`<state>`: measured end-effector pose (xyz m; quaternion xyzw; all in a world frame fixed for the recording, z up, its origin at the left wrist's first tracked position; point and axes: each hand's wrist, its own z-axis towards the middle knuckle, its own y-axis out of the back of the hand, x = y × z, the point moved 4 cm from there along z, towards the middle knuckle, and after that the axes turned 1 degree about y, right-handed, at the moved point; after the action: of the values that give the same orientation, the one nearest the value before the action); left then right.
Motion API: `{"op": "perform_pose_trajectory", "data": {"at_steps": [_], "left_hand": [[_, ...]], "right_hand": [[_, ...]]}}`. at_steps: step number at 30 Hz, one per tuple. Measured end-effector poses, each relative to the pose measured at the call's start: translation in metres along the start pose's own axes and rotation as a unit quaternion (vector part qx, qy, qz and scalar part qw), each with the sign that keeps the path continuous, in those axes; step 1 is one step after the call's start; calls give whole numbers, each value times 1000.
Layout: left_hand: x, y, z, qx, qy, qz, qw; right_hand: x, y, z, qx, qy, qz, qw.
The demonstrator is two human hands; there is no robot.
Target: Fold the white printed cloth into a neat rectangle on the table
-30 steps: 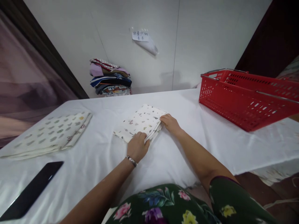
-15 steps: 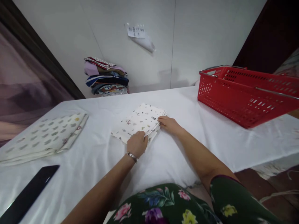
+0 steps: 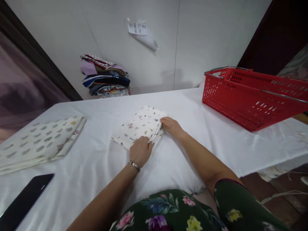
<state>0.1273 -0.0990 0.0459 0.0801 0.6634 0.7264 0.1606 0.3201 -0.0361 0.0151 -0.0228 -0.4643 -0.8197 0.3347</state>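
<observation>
Holding flat, many-layered printed cloth (image 3: 141,124)

White cloth (image 3: 141,123) with small scattered motifs, folded in layers. It lies askew between the table's (image 3: 187,110) far and near edges.

This seems a simple indoor workroom. On the white cloth-covered tabletop (image 3: 185,107) stands a red perforated plastic basket (image 3: 232,100). Behind the tabletop, a multicoloured fabric stack (image 3: 106,77) stands before a pale grey wall (image 3: 204,38) bearing a handwritten white paper sign (image 3: 137,28).
</observation>
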Motion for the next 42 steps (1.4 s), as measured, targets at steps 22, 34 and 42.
{"op": "perform_pose_trajectory", "data": {"at_steps": [22,34,42], "left_hand": [[-3,2,2,-44,5,-8,999],[-11,4,1,9,-46,22,999],[-12,7,6,15,-33,64,997]], "right_hand": [[-5,-4,-2,48,-19,2,999],[-5,-2,-3,73,7,-5,997],[3,-1,3,15,19,-27,999]]}}
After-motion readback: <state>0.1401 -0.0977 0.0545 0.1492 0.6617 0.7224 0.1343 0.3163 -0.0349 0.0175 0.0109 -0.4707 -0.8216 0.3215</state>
